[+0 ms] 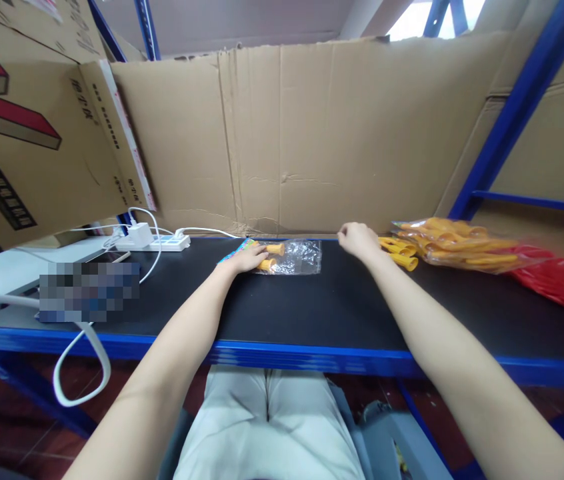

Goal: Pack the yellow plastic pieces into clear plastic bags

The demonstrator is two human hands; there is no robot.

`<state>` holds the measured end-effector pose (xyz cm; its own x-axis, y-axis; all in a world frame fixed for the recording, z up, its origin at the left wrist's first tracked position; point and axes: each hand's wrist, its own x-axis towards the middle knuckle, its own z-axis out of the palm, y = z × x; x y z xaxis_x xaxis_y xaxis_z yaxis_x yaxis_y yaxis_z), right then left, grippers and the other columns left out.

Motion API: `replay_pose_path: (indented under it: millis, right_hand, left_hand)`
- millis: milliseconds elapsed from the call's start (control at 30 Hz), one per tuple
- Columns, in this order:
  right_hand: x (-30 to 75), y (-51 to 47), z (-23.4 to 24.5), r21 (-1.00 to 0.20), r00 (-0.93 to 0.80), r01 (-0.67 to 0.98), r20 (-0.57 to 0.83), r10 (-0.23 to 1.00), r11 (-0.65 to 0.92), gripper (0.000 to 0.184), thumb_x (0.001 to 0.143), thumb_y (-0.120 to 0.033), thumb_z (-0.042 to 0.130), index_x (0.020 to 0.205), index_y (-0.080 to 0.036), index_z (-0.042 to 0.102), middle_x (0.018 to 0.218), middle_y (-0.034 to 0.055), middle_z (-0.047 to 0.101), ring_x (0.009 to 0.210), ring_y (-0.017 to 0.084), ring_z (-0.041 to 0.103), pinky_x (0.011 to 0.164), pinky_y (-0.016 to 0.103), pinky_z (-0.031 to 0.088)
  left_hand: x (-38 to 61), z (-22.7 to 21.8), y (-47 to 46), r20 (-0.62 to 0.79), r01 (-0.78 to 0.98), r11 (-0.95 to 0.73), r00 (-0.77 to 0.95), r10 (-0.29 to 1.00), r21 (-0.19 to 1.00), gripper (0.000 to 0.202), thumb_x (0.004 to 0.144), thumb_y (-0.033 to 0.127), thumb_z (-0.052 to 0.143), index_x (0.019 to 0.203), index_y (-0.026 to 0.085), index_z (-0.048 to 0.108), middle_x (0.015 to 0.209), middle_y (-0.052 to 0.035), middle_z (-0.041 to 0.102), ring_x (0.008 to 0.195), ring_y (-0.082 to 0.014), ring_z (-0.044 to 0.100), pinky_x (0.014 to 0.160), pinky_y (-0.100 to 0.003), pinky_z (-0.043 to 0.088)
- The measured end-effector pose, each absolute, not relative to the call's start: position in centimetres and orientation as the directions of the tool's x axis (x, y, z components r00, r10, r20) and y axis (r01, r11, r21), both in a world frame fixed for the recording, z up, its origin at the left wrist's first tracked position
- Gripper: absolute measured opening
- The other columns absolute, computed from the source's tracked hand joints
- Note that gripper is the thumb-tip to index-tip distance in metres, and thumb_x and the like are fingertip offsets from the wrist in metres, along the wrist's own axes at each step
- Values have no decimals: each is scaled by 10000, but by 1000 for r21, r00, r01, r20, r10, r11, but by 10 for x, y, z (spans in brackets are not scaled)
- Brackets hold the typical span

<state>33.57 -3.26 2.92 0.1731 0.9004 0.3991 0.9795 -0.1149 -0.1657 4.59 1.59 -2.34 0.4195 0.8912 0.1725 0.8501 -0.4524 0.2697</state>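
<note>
My left hand [249, 257] lies flat, fingers stretched out, on a clear plastic bag [305, 257] on the black tabletop. Inside the bag are yellow plastic pieces [275, 249] with flared, hollow ends, and a colourful card [229, 256] shows by my wrist. To the right, my right hand [358, 240] is held with its fingers curled closed, near the back of the table. What its fingers hold, if anything, is hidden. Just beyond its wrist lie loose yellow pieces [402, 257] with the same flared ends.
At the right are a clear bag full of yellow pieces [457, 243] and a red bundle [562, 280]. A white power strip [169, 243] with cables and a phone [115, 256] lie at the left. A cardboard wall [332, 140] closes off the back; a blue frame edge [312, 357] runs along the front.
</note>
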Motion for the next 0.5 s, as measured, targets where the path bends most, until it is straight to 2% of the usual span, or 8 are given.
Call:
replay_pose_path:
  millis: [100, 167, 267, 367, 500]
  right_hand:
    - [365, -34, 32, -93, 406, 913, 305, 862, -397, 333, 791, -218, 508, 1063, -81, 640, 1082, 208, 622, 1054, 314, 569, 863, 427, 415]
    - [378, -34, 30, -52, 493, 869, 198, 847, -493, 375, 752, -239, 574, 1089, -82, 629, 1122, 213, 601, 1099, 332, 535, 910, 479, 365]
    - [384, -33, 27, -45, 515, 857, 91, 852, -513, 446, 731, -271, 611, 1140, -94, 605, 1172, 216, 572, 1128, 340, 510, 907, 488, 359]
    - [383, -34, 30, -67, 496, 868, 100, 862, -492, 467, 740, -261, 597, 1177, -96, 579, 1203, 206, 555, 1132, 314, 511, 909, 444, 368]
    - [382, -36, 33, -14, 531, 847, 77, 844, -532, 449, 751, -312, 602, 1156, -118, 595, 1202, 195, 558, 1151, 326, 487, 935, 493, 329]
  left_hand:
    - [37, -26, 22, 152, 833, -476, 452, 879, 281, 554, 882, 416, 264, 1327, 144, 453, 1408, -74, 417, 1303, -186, 360, 1085, -266, 239]
    - [33, -27, 25, 160, 833, -472, 444, 881, 287, 535, 881, 419, 266, 1306, 173, 479, 1389, -57, 441, 1283, -189, 386, 1079, -273, 254]
    - [31, -27, 26, 162, 829, -475, 446, 880, 295, 520, 877, 416, 277, 1298, 195, 488, 1360, -42, 470, 1253, -188, 417, 1068, -273, 274]
    - [32, -27, 25, 155, 827, -471, 445, 882, 306, 539, 874, 426, 270, 1313, 189, 475, 1359, -51, 465, 1248, -195, 421, 1059, -273, 287]
    - [31, -28, 27, 151, 831, -461, 435, 888, 313, 558, 866, 445, 265, 1310, 183, 479, 1368, -62, 455, 1247, -211, 423, 1049, -285, 302]
